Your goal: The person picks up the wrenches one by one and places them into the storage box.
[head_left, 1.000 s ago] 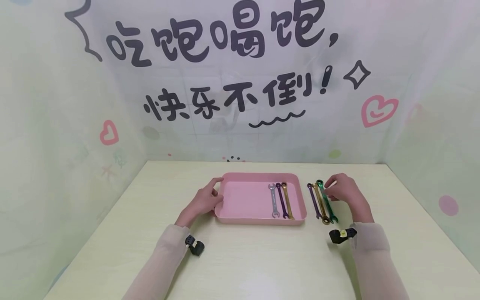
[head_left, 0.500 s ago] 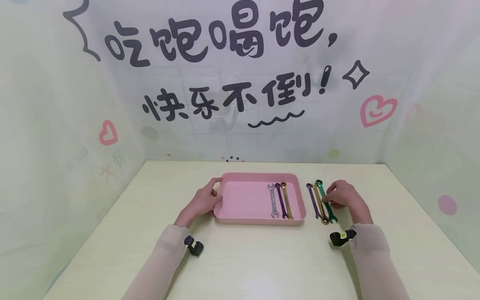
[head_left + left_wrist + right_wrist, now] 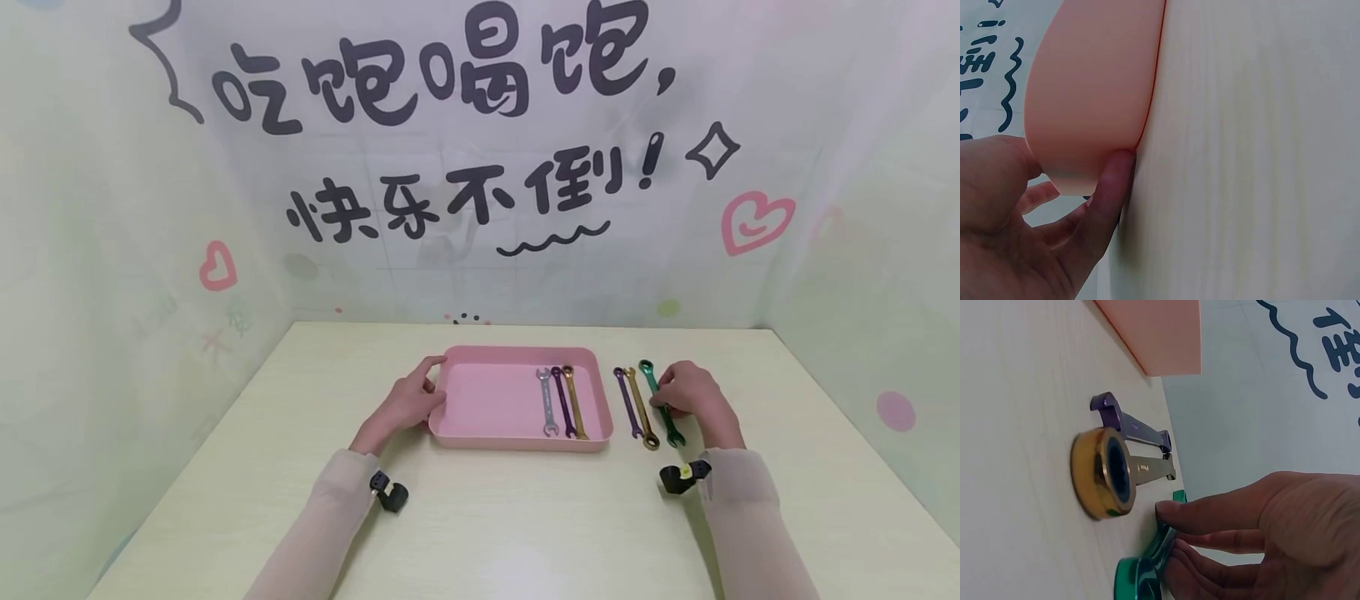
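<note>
A pink tray (image 3: 517, 437) sits mid-table and holds a silver wrench (image 3: 548, 402), a purple one (image 3: 561, 398) and a gold one (image 3: 575, 402) side by side. My left hand (image 3: 430, 388) grips the tray's left rim; in the left wrist view a finger (image 3: 1110, 190) presses against the tray wall (image 3: 1091, 94). Right of the tray lie a purple wrench (image 3: 627, 402), a gold wrench (image 3: 642, 408) and a green wrench (image 3: 651, 379). My right hand (image 3: 660, 400) pinches the green wrench's shaft; the right wrist view shows its fingers (image 3: 1210, 515) curled over the green wrench (image 3: 1141, 578).
The pale wooden table (image 3: 525, 525) is bounded by printed fabric walls at the back and sides. Black wrist mounts (image 3: 390, 493) hang by both sleeves. In the right wrist view the gold ring end (image 3: 1107, 472) and purple wrench (image 3: 1125, 422) lie just beside the fingers.
My right hand has slid down along the green wrench and drawn it slightly to the right, away from the gold wrench. The left hand and tray have stayed still.
</note>
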`<act>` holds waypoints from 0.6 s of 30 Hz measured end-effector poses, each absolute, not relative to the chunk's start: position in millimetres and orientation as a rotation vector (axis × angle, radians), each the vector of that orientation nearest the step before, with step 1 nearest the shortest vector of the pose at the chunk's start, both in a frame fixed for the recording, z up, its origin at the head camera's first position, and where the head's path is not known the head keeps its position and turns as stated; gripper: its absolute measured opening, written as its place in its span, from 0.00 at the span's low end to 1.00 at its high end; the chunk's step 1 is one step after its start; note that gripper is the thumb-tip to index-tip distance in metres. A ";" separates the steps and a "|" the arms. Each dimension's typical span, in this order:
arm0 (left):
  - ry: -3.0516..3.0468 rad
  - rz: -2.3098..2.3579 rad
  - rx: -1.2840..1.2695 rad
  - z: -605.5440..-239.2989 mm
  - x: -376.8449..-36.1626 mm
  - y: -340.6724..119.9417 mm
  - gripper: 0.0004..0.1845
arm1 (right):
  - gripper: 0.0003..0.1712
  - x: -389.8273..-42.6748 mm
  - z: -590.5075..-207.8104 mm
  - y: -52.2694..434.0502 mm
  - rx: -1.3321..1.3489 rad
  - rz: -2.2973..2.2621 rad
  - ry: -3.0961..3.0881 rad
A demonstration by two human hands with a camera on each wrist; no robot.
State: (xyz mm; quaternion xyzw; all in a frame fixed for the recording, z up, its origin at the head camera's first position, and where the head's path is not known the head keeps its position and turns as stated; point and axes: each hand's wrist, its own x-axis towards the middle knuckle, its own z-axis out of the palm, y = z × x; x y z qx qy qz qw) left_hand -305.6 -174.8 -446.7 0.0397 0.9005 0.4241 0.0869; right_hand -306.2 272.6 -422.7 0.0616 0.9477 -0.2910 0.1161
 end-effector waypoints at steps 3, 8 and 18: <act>2.676 1.270 0.113 -446.7 -305.0 -174.2 0.37 | 0.15 -304.5 -420.5 270.7 0.163 -0.841 2.791; 2.678 1.269 0.111 -446.8 -303.9 -173.7 0.37 | 0.15 -302.0 -418.4 268.3 0.138 -0.803 2.822; 2.674 1.263 0.103 -446.4 -305.0 -174.1 0.37 | 0.11 -302.3 -421.0 272.7 0.159 -0.819 2.848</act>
